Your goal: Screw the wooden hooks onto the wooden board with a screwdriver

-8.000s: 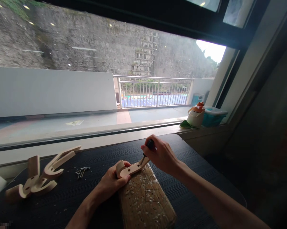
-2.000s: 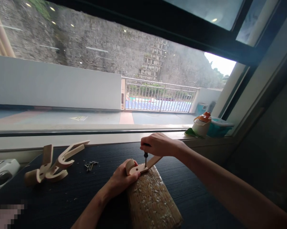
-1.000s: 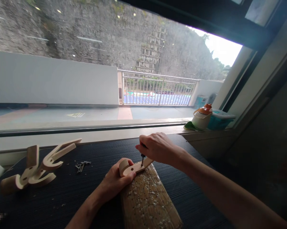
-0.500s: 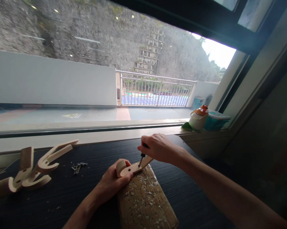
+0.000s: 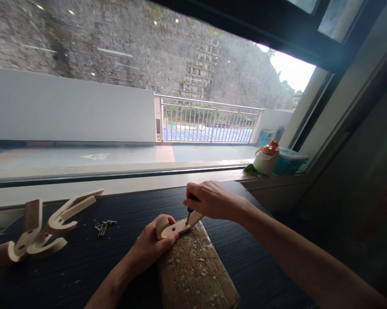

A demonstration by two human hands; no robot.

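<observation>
My left hand (image 5: 159, 237) is closed round the curled end of a pale wooden hook (image 5: 182, 225), which rests on the far end of a wooden block (image 5: 198, 270) pitted with holes. The hook has a dark round hole near my left thumb. My right hand (image 5: 206, 198) wraps the black handle of a screwdriver (image 5: 188, 216), its shaft slanting down. The tip meets the hook's second hole; whether a screw sits under it, I cannot tell. Part of the hook's far arm is hidden behind my right hand.
Several wooden hooks (image 5: 35, 236) lie at the left of the black table (image 5: 129, 279), with a small pile of screws (image 5: 105, 227) beside them. On the windowsill at right stand a white bottle (image 5: 266, 161) with an orange cap and a teal box (image 5: 289, 162).
The screwdriver's handle and my right hand have tilted slightly to the left, the tip staying at the same hole. My left hand keeps its hold; the whole view has shifted a little.
</observation>
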